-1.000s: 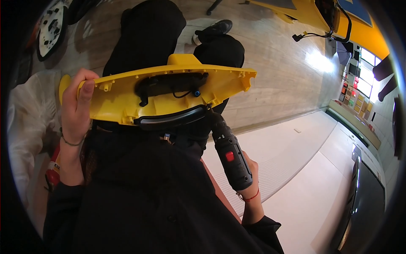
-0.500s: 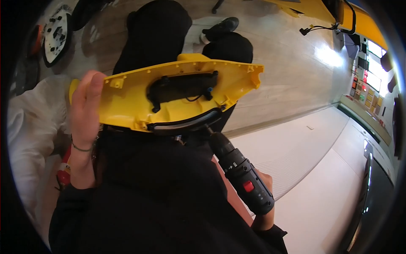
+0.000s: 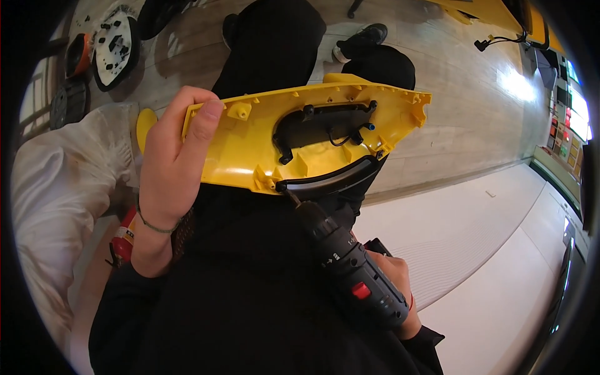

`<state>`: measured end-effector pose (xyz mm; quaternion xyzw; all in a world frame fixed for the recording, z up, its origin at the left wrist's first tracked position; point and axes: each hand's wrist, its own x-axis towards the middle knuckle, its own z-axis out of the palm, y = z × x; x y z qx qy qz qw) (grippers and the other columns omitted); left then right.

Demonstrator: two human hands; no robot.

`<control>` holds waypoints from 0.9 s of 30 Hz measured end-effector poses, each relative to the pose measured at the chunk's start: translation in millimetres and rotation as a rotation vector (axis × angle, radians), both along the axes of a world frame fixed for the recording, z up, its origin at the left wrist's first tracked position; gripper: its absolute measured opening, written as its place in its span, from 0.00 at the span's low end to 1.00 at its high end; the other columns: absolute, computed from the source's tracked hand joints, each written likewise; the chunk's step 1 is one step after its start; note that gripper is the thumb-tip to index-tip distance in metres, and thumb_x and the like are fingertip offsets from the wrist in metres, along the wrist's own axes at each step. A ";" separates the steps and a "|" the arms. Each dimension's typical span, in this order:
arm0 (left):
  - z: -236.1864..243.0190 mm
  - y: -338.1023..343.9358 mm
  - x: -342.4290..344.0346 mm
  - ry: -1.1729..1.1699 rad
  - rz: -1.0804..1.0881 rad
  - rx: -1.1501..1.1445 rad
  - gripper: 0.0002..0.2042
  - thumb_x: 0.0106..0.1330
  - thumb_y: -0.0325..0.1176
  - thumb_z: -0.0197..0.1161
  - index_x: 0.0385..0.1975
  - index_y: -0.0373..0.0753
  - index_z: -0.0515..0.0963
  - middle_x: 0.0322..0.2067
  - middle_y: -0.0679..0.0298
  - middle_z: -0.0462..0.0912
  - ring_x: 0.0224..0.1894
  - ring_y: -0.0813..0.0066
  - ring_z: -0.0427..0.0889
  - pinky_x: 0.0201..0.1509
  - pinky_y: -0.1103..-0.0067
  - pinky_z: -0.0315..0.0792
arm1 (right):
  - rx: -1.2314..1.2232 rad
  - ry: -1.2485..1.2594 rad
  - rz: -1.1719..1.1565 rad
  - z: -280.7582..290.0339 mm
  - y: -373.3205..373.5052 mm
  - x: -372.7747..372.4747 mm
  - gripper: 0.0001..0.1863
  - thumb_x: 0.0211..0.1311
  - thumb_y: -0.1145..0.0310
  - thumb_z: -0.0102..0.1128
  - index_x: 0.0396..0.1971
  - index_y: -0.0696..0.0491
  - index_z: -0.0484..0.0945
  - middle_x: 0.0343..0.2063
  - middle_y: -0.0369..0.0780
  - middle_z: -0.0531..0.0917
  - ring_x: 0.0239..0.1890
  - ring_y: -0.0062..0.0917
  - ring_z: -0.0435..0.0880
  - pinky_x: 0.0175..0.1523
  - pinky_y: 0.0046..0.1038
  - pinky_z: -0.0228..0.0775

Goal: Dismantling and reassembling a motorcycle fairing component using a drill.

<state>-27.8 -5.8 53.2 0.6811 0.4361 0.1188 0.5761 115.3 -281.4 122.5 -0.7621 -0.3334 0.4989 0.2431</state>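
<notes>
A yellow plastic panel (image 3: pixel 234 153) is tilted over my lap with its ribbed inner side facing me. My left hand (image 3: pixel 170 153) is closed on its left end, the thumb over the inside. Fixed inside the panel is a black plastic housing (image 3: pixel 312 130) with a short cable; a black curved strip (image 3: pixel 340 179) runs along the near edge. My right hand (image 3: pixel 395 275) is wrapped round the mostly hidden handle of a black cordless drill (image 3: pixel 350 259) with a red switch. Its bit points at the strip's left end, by a screw post; whether it touches, I cannot tell.
Left of me are a red fire extinguisher (image 3: pixel 125 236) and crumpled white sheeting (image 3: pixel 62 181). A white shell with a black rim (image 3: pixel 116 53) lies on the floor farther off. At far right stands a yellow machine (image 3: pixel 536 28) with a hanging cable.
The drill bit has moved left along the panel's near edge, from the right part of the curved strip to its left end. My left hand keeps its hold; the view has shifted.
</notes>
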 end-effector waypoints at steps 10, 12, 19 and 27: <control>9.8 -5.5 3.1 -0.019 -0.017 0.107 0.13 0.66 0.40 0.51 0.33 0.34 0.71 0.20 0.67 0.71 0.23 0.85 0.66 0.27 0.86 0.60 | 0.030 0.010 -0.013 2.1 1.5 -4.5 0.18 0.47 0.69 0.59 0.40 0.60 0.74 0.14 0.43 0.74 0.15 0.30 0.75 0.25 0.26 0.65; 9.1 -6.1 3.3 -0.019 -0.032 0.127 0.13 0.66 0.40 0.51 0.33 0.34 0.71 0.20 0.66 0.71 0.23 0.84 0.67 0.27 0.86 0.60 | 0.022 0.001 0.001 2.0 -0.9 -4.4 0.18 0.47 0.69 0.59 0.40 0.60 0.74 0.14 0.43 0.74 0.15 0.30 0.75 0.25 0.26 0.64; 13.9 -7.7 3.1 -0.009 -0.050 0.158 0.12 0.65 0.39 0.52 0.33 0.35 0.71 0.18 0.65 0.70 0.20 0.82 0.67 0.25 0.85 0.61 | 0.026 -0.023 0.017 5.6 2.8 -2.8 0.16 0.48 0.70 0.57 0.39 0.59 0.75 0.13 0.42 0.72 0.14 0.28 0.73 0.24 0.26 0.64; 18.8 -7.3 5.7 -0.013 -0.071 0.189 0.11 0.65 0.38 0.53 0.33 0.35 0.71 0.17 0.65 0.70 0.19 0.81 0.68 0.24 0.84 0.61 | 0.038 -0.252 0.275 12.5 14.0 18.4 0.19 0.41 0.72 0.56 0.39 0.57 0.75 0.13 0.39 0.72 0.16 0.29 0.74 0.25 0.26 0.65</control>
